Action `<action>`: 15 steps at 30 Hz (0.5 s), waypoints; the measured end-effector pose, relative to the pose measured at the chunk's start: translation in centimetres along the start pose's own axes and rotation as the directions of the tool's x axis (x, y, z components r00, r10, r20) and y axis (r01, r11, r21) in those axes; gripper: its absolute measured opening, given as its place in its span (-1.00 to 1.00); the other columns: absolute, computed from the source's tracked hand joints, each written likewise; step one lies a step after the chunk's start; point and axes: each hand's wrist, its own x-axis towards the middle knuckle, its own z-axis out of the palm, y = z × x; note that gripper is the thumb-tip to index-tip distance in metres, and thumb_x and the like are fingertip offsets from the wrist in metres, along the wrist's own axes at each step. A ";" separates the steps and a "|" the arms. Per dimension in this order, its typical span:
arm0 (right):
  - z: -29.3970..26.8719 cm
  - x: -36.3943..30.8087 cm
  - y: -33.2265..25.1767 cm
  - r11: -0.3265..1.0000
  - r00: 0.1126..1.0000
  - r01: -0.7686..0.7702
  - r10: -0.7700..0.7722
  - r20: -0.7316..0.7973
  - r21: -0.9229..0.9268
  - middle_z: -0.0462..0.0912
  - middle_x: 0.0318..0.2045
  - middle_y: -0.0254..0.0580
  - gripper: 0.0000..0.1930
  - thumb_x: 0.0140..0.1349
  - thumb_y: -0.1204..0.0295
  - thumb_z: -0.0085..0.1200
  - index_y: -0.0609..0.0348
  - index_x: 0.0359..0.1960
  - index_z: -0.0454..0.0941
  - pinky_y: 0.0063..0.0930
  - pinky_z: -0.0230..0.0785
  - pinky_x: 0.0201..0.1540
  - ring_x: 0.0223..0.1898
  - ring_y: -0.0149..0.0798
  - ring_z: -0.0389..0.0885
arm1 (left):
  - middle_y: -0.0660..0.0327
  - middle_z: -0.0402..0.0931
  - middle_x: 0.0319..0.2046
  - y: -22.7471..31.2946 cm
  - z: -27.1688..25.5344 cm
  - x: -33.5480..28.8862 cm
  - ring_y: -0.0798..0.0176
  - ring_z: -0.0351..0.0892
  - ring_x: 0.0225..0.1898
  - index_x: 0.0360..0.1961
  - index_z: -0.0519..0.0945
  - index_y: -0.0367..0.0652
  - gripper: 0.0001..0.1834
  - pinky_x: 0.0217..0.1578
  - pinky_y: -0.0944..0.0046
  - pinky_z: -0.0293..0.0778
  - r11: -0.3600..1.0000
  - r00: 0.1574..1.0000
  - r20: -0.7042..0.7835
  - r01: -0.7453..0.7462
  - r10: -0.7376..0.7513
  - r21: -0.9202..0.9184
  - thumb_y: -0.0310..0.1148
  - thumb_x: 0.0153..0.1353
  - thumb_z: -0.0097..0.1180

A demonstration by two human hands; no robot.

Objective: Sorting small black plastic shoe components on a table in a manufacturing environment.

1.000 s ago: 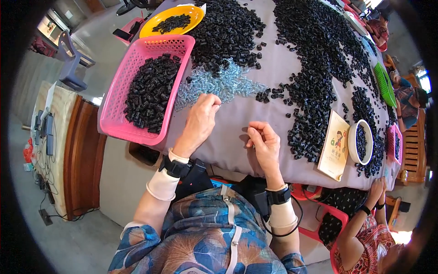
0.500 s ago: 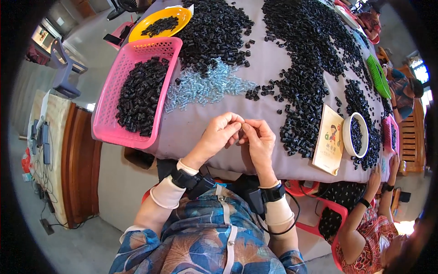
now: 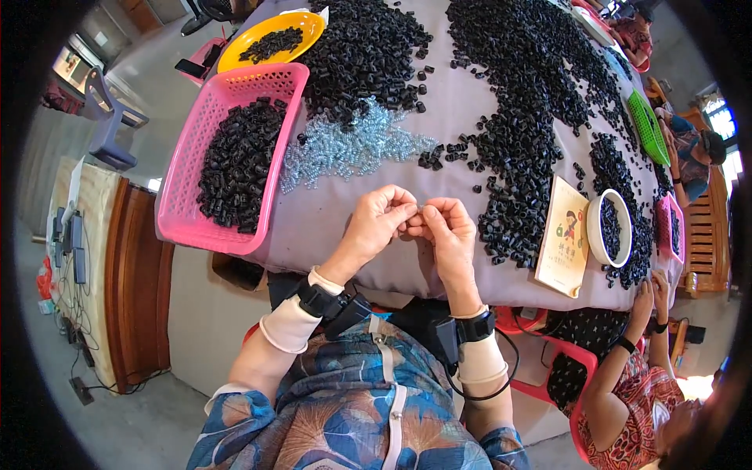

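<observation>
Over the near edge of the cloth, my left hand [image 3: 382, 225] and my right hand [image 3: 451, 239] meet with thumbs and fingertips pinched together. A tiny pale bit shows between the fingertips, too small to name. Just beyond my hands lies a heap of small clear-blue coil springs [image 3: 352, 149]. To the left stands a pink plastic basket [image 3: 167, 205] holding many short black plastic pieces [image 3: 243, 160]. A large spread of the same black pieces [image 3: 521, 168] covers the cloth to the right.
A yellow plate [image 3: 235, 56] with black pieces sits beyond the basket. On the right are a booklet [image 3: 561, 243], a white bowl [image 3: 596, 227] and a green basket [image 3: 644, 129]. A person in red [image 3: 627, 399] sits close at my right. Other people sit farther along the table.
My hands have risen slightly away from me, still fingertip to fingertip. A dark bit seen below the fingertips before no longer shows; a pale bit shows between them now.
</observation>
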 end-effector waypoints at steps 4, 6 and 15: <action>-0.2 0.0 -0.8 0.986 0.995 0.039 -0.052 -0.079 -0.159 0.53 -0.56 -0.27 -0.93 0.23 0.51 0.00 0.25 -0.33 0.43 -0.64 0.42 -0.55 -0.60 -0.50 0.50 | 0.35 0.45 -0.56 0.0 -1.8 0.9 0.53 0.34 -0.62 -0.30 0.47 -0.22 -0.86 -0.60 0.51 0.30 0.989 0.985 -0.145 -0.079 0.097 0.128 -0.37 0.19 0.05; -0.7 0.3 -1.5 0.885 0.979 0.087 -0.161 -0.125 -0.457 0.50 -0.60 -0.29 -0.93 0.20 0.50 0.02 0.24 -0.38 0.42 -0.67 0.28 -0.65 -0.67 -0.56 0.40 | 0.34 0.45 -0.56 0.5 -3.0 1.5 0.53 0.33 -0.64 -0.23 0.45 -0.21 -0.82 -0.62 0.51 0.28 0.986 0.970 -0.214 -0.085 0.115 0.144 -0.36 0.20 0.05; -3.7 3.4 -3.4 -0.068 0.793 0.161 -0.585 0.170 -0.985 0.48 -0.40 -0.09 -0.93 0.11 0.50 0.01 0.15 -0.37 0.39 -0.19 0.36 -0.39 -0.35 0.01 0.50 | 0.31 0.45 -0.56 0.1 -0.9 0.7 0.57 0.33 -0.69 -0.19 0.44 -0.23 -0.81 -0.76 0.56 0.22 0.997 0.997 -0.004 0.071 -0.071 -0.027 -0.37 0.22 0.01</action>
